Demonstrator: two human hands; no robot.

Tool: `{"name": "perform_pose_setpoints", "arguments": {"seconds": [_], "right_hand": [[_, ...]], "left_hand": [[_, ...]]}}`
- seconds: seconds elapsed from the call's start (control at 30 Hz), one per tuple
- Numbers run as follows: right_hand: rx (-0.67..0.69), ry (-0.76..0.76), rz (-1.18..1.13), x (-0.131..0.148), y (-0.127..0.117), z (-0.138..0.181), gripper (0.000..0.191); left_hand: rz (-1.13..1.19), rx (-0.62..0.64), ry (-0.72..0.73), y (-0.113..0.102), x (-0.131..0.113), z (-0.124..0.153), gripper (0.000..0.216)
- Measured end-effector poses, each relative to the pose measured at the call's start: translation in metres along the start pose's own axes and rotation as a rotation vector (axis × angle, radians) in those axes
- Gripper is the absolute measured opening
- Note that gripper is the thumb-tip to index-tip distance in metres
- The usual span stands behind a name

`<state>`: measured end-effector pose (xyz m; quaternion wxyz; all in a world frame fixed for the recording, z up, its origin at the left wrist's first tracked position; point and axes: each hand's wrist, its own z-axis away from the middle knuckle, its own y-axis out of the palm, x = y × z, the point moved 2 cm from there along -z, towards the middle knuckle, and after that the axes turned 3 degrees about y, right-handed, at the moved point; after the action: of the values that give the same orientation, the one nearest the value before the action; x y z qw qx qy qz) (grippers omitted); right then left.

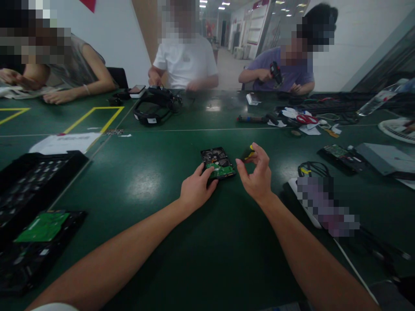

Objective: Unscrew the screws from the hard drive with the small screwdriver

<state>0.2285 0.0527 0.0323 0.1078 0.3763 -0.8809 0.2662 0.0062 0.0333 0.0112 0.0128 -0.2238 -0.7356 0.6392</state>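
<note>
A black hard drive (218,162) with a green circuit board lies on the green table (155,185) just ahead of me. My left hand (196,188) rests on its near left corner, fingers curled against the board's edge. My right hand (256,175) hovers just right of the drive, fingers pinched round a small black and yellow tool (248,153) held above the table.
Black trays (35,181) stand at the left, one holding a green board (43,226). A headset (157,106) lies further back. Scissors (306,119), cables and another drive (340,153) lie to the right. Three people sit across the table; one holds an electric screwdriver (276,72).
</note>
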Motion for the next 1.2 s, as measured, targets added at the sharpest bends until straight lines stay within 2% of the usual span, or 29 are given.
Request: {"name": "perform_pose_setpoints", "arguments": {"seconds": [0.13, 0.33, 0.53, 0.73, 0.93, 1.2], "right_hand": [[0.052, 0.036, -0.071, 0.0026, 0.0014, 0.0007, 0.068], [-0.004, 0.032, -0.006, 0.0035, 0.0008, 0.0012, 0.070], [0.050, 0.059, -0.064, 0.0014, 0.0020, 0.0016, 0.068], [-0.031, 0.024, -0.008, 0.0018, 0.0030, 0.0029, 0.070], [0.011, 0.060, -0.095, 0.0002, 0.0048, 0.0038, 0.068], [-0.079, 0.020, -0.011, -0.0012, 0.0054, 0.0040, 0.071]], "left_hand": [[-0.003, -0.009, 0.003, -0.0001, -0.0002, 0.0002, 0.053], [0.008, -0.004, 0.013, -0.0012, -0.0011, 0.0004, 0.053], [0.007, -0.006, 0.003, -0.0008, -0.0010, 0.0003, 0.052], [0.008, -0.001, 0.006, 0.0010, -0.0002, 0.0002, 0.053], [0.002, 0.000, -0.001, -0.0007, -0.0010, 0.0000, 0.053], [0.017, 0.000, -0.002, 0.0006, 0.0002, 0.0003, 0.053]]}}
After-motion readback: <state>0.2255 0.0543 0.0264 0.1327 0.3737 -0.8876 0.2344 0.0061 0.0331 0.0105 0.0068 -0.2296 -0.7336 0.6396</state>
